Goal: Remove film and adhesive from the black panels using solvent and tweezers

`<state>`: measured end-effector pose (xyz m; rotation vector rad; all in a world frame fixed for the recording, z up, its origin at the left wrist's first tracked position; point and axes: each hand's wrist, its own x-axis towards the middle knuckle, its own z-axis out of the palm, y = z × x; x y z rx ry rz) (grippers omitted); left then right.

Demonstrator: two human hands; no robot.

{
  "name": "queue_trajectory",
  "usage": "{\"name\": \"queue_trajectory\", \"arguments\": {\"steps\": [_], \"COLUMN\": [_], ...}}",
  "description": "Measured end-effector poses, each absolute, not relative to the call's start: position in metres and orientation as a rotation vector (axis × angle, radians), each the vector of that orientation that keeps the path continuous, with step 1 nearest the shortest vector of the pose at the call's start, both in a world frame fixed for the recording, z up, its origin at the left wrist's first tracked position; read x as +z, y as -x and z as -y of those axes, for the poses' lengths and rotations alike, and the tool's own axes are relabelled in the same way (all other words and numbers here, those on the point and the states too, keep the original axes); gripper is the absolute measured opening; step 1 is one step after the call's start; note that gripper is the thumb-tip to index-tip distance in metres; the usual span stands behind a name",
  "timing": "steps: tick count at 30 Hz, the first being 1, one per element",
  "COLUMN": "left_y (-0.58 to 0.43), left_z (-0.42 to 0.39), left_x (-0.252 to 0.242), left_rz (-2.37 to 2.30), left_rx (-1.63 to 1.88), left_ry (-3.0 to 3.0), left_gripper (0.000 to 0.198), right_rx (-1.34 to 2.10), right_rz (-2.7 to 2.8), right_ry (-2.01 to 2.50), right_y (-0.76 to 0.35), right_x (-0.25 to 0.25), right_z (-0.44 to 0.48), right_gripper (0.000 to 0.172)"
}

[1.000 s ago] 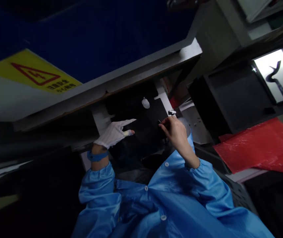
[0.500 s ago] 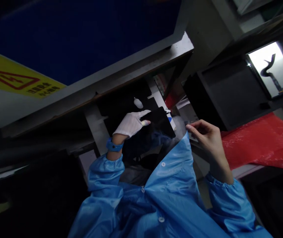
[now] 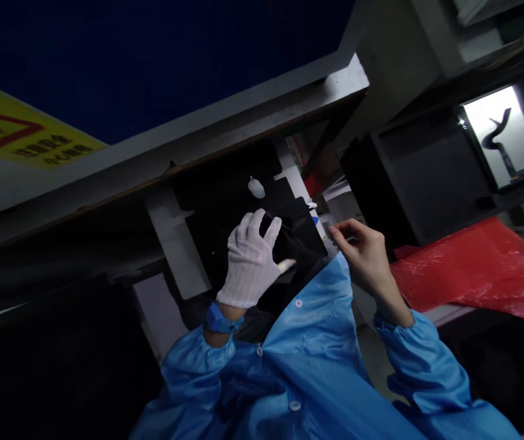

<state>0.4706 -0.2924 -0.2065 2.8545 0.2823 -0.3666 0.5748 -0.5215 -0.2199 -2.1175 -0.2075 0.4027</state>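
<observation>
My left hand (image 3: 252, 260), in a white striped glove with its fingertips spread, lies palm down over a black panel (image 3: 305, 223). Whether it presses on the panel or hovers just above cannot be made out. My bare right hand (image 3: 362, 250) is raised beside the panel's right end, thumb and forefinger pinched together. A small dark grey piece (image 3: 328, 227) shows at those fingertips, too small to name. A small whitish rounded object (image 3: 256, 187) sits on the black surface beyond my left fingers.
A blue-fronted cabinet (image 3: 161, 67) with a yellow warning label (image 3: 36, 134) overhangs the work spot. Red bubble wrap (image 3: 472, 263) lies on the right, below a dark box (image 3: 431, 171) and a lit white panel (image 3: 502, 137). White rails (image 3: 177, 244) flank the black surface.
My left hand has turned from pointing rightward to pointing away from me, with its fingers spread. My right hand has moved slightly left, still pinching the small piece. The camera view has shifted a little.
</observation>
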Motion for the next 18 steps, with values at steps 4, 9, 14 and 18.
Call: {"name": "queue_trajectory", "arguments": {"steps": [4,9,14,18], "left_y": [-0.465,-0.477,-0.481,-0.478], "left_z": [0.286,0.278,0.277,0.276], "left_x": [-0.214,-0.213,-0.211,-0.215], "left_rz": [-0.253,-0.233,-0.24,-0.232], "left_rx": [-0.61,-0.841,-0.883,-0.86], "left_ry": [-2.861,-2.836,-2.836,-2.851], "left_gripper": [0.146,0.16,0.158,0.158], "right_rx": [0.36,0.349,0.331,0.296], "right_rz": [0.287,0.353,0.39,0.434], "right_ry": [2.169,2.2,2.249,2.3], "right_y": [-0.575,-0.576,-0.576,-0.576], "right_x": [-0.224,-0.23,-0.235,-0.238], "right_z": [0.512,0.507,0.507,0.508], "right_gripper": [0.05,0.042,0.05,0.054]}}
